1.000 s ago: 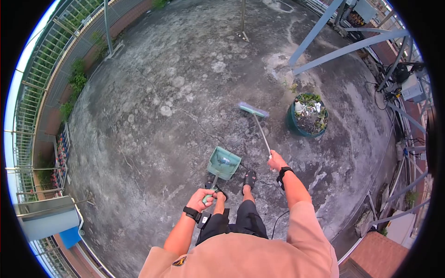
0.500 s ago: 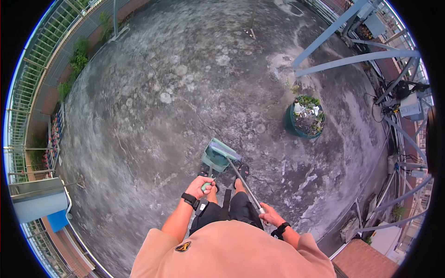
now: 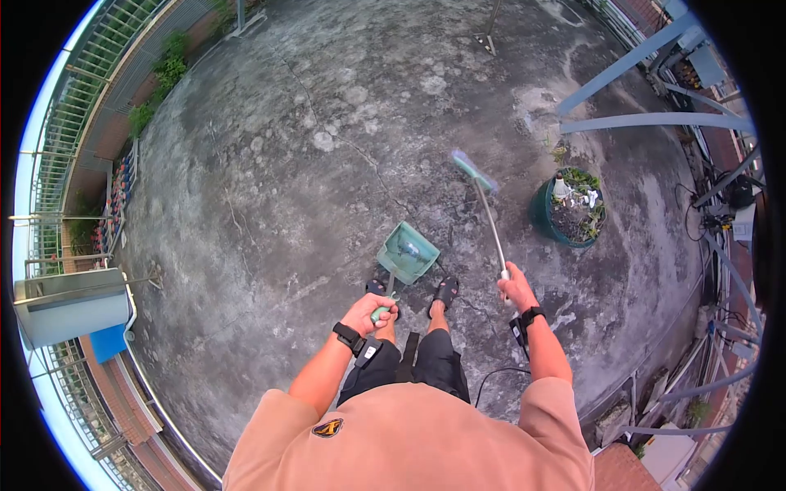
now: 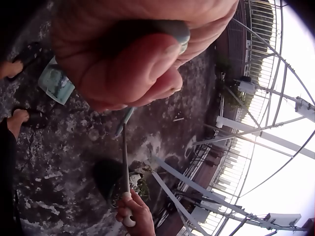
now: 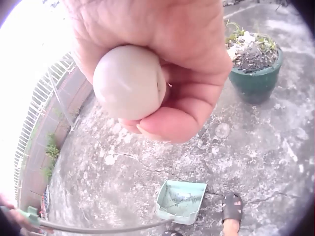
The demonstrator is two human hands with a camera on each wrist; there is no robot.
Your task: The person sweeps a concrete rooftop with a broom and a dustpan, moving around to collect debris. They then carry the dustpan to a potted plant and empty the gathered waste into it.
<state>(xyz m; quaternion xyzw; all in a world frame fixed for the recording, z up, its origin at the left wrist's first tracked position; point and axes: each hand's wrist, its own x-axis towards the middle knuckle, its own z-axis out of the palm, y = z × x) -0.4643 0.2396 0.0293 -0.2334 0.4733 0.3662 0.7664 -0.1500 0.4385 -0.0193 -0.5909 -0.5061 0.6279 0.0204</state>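
Note:
My left hand [image 3: 368, 313] grips the green handle end of a long-handled dustpan [image 3: 408, 252], whose light green pan stands in front of my feet with some litter in it. A broom [image 3: 495, 229] with a pale handle is held in my right hand [image 3: 516, 288], fingers wrapped round it near the top. Its blurred head [image 3: 475, 170] is out ahead, to the right of the pan and left of the plant pot. In the right wrist view the handle's rounded white end [image 5: 129, 82] pokes out of the fist.
A dark green pot [image 3: 547, 214] with soil, plants and pale scraps stands at right. Blue-grey metal struts [image 3: 626, 65] rise behind it. A railing and low wall [image 3: 115, 123] run along the left. Stained, cracked concrete [image 3: 303, 196] lies underfoot, with my sandals [image 3: 443, 293] beside the pan.
The broom head first swung back over the dustpan, then forward and right, away from it. My right hand came in near my body and reached out again. The left hand kept its hold.

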